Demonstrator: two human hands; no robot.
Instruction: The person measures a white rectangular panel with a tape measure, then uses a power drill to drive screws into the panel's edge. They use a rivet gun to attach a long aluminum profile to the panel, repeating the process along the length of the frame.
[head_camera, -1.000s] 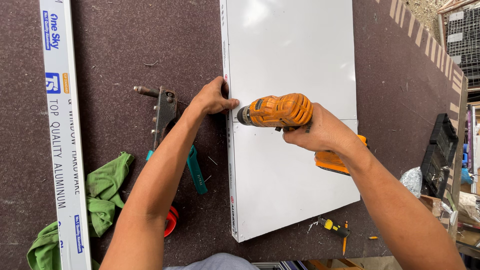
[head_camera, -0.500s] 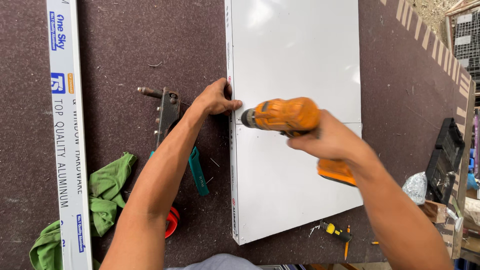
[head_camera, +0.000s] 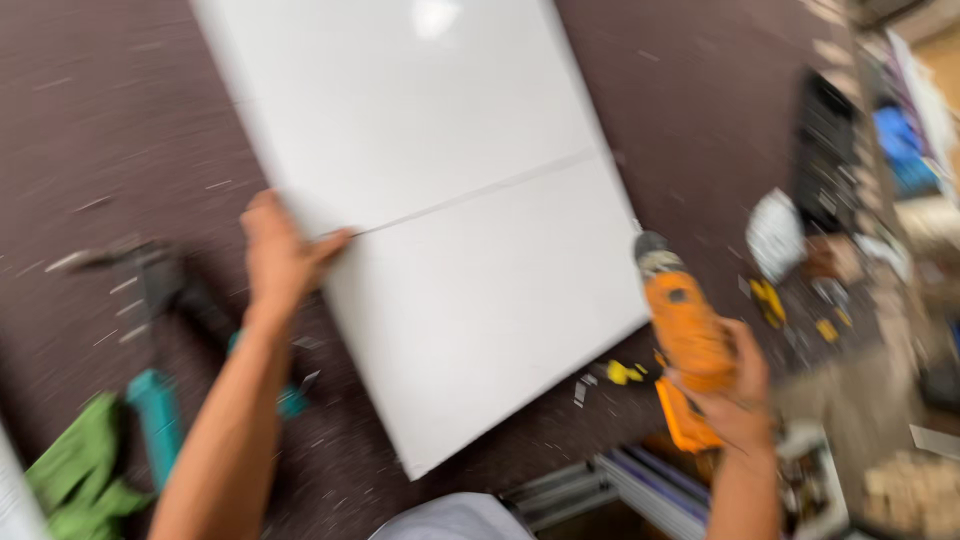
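A large white panel (head_camera: 450, 200) lies on the dark brown table (head_camera: 120, 120), with a thin seam running across it. My left hand (head_camera: 275, 250) grips the panel's left edge at that seam. My right hand (head_camera: 725, 385) holds an orange cordless drill (head_camera: 685, 330) off the panel's right edge, its chuck pointing up and away from me. The picture is blurred by motion.
A dark metal tool (head_camera: 150, 275), a teal-handled tool (head_camera: 160, 420) and a green cloth (head_camera: 75, 470) lie left of my arm. Small yellow bits (head_camera: 620, 372) and clutter (head_camera: 800, 240) sit right of the panel. A black case (head_camera: 825, 150) lies at the far right.
My right hand has pulled the drill off the panel's left edge and carried it to the right, past the panel. The view has swung, and the left hand stays on the edge.
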